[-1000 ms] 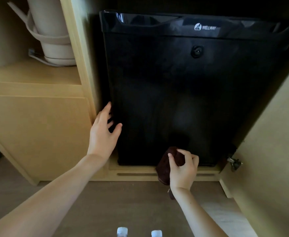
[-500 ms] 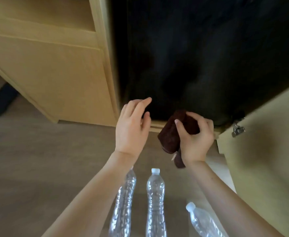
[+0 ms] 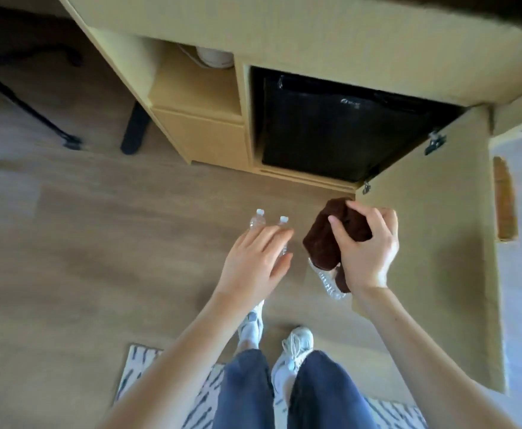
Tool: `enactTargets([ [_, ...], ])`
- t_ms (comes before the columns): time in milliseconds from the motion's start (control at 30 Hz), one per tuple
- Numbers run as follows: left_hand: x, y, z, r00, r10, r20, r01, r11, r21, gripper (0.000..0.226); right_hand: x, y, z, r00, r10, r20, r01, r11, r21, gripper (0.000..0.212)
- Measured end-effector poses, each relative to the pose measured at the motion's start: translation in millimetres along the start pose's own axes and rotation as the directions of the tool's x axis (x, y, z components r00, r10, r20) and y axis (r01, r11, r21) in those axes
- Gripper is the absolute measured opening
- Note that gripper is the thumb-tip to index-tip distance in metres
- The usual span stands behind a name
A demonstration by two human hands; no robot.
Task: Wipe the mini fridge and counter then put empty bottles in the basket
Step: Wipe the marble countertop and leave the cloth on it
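Right hand [image 3: 367, 254] holds a brown cloth [image 3: 327, 239]; left hand [image 3: 255, 265] spread above floor bottles [image 3: 257, 221].

striped rug [image 3: 148, 370], white sneakers [image 3: 295, 345] — open cabinet door [image 3: 439, 258]

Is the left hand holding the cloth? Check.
No, the brown cloth is in the right hand; the left hand is open and empty.

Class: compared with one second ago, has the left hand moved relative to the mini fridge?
Yes. The left hand has left the mini fridge door's left edge and now hovers over the floor bottles.
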State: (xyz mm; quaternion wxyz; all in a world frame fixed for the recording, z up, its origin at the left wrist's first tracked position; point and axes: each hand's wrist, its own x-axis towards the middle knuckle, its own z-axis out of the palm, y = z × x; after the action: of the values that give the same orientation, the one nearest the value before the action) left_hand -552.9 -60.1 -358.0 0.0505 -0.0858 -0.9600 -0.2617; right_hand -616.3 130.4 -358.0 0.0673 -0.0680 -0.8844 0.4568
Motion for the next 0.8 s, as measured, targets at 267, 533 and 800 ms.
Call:
enactTargets([
  [267,-34,156,-211,0.999,0.027,-0.031,-0.023,0.994,0.102,0.055,-31,-202,-196,0.992,-0.122,-0.012,0.123,0.989,0.084,0.031],
  [533,-37,208,-292,0.982,0.102,-0.16,-0.068,0.977,0.203,0.056,-51,-264,-268,0.949,-0.313,-0.037,0.315,0.942,0.115,0.035],
  [800,-87,209,-278,0.985,0.094,-0.142,-0.056,0.966,0.253,0.051,-96,-238,-265,0.968,-0.25,-0.016,0.25,0.96,0.123,0.042],
])
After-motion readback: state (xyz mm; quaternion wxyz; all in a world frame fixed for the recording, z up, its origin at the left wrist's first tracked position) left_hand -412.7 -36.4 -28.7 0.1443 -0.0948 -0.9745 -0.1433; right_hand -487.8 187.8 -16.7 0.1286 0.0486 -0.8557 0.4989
